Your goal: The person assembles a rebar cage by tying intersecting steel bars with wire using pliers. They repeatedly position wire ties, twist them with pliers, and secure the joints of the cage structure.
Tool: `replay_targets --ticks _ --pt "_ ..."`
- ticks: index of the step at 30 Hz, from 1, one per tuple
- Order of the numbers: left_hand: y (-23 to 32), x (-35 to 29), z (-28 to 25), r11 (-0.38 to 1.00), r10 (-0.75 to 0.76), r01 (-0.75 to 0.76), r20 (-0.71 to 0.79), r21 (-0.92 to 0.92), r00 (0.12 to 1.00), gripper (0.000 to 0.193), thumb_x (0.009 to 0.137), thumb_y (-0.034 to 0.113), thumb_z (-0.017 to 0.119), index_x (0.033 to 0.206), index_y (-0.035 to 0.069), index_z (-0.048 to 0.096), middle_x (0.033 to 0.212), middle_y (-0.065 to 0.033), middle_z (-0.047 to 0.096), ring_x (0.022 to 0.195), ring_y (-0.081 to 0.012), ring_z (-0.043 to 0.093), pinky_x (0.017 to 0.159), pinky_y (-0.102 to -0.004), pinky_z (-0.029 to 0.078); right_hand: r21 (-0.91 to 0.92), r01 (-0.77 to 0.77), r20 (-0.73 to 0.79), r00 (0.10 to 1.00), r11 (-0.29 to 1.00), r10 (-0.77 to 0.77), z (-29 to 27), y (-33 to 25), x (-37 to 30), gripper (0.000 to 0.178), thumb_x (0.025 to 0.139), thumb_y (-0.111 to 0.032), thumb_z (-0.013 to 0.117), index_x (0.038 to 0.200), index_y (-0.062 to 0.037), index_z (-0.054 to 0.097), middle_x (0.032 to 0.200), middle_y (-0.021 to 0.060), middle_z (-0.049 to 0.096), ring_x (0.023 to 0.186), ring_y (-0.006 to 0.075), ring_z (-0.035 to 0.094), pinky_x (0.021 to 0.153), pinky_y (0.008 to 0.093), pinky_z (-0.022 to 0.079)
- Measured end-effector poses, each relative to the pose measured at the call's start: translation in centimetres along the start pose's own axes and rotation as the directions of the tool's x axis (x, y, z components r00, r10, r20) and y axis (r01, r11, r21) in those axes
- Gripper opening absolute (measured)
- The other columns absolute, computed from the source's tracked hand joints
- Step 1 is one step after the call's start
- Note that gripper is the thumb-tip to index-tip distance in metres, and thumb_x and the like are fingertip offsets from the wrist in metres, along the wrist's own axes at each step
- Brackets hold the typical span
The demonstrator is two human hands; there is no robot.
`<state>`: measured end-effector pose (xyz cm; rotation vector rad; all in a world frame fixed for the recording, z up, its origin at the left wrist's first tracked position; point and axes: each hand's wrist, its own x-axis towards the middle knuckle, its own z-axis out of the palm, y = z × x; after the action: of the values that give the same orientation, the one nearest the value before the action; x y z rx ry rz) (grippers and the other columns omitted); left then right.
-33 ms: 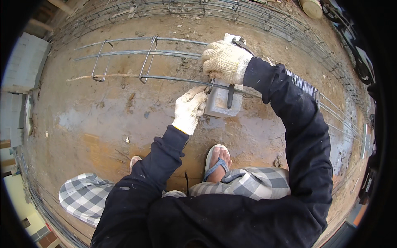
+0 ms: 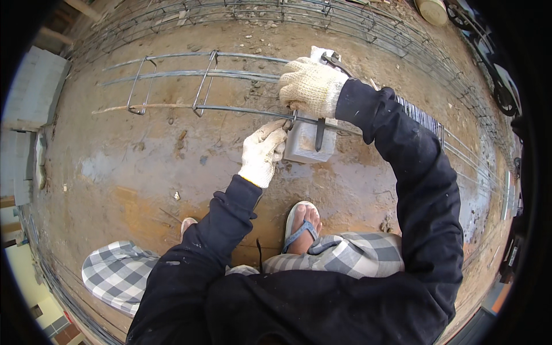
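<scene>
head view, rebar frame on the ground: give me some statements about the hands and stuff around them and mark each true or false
1. Both hands wear knit work gloves. True: left hand, right hand.
2. The rebar frame stands upright against a wall. False: it lies along the dirt ground.
3. A grey concrete block sits under the bars by the hands. True.
4. The person wears closed boots. False: a sandal shows bare toes.
5. The left hand rests on the knee. False: it reaches up to the bar beside the block.
</scene>
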<state>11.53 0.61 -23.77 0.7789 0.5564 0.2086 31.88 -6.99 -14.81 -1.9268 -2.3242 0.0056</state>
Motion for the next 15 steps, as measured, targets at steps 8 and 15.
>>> replay_targets --ticks 8,15 --pt "0.4 -0.4 0.9 0.989 0.136 -0.124 -0.153 0.085 0.979 0.022 0.088 0.005 0.066 0.109 -0.002 0.066 0.084 -0.0039 0.064 0.061 -0.0071 0.053 0.049 -0.0186 0.037 -0.073 -0.124 0.115 0.985 0.99 0.131 -2.0 -0.9 2.6 0.009 0.074 -0.02 0.07 0.082 -0.0174 0.072 0.078 0.0023 0.065 0.093 0.0259 0.058 0.086 0.0398 0.045" --pt "0.5 -0.3 2.5 0.884 0.315 -0.28 -0.034 0.374 0.949 0.013 0.087 0.009 0.067 0.09 -0.004 0.068 0.078 -0.0023 0.065 0.059 -0.0062 0.056 0.051 -0.0207 0.043 -0.141 -0.282 0.077 0.953 0.949 0.294 -4.1 -2.0 -0.6 0.016 0.071 -0.018 0.067 0.085 -0.0122 0.073 0.078 0.0133 0.069 0.076 0.0332 0.069 0.067 0.0428 0.055"
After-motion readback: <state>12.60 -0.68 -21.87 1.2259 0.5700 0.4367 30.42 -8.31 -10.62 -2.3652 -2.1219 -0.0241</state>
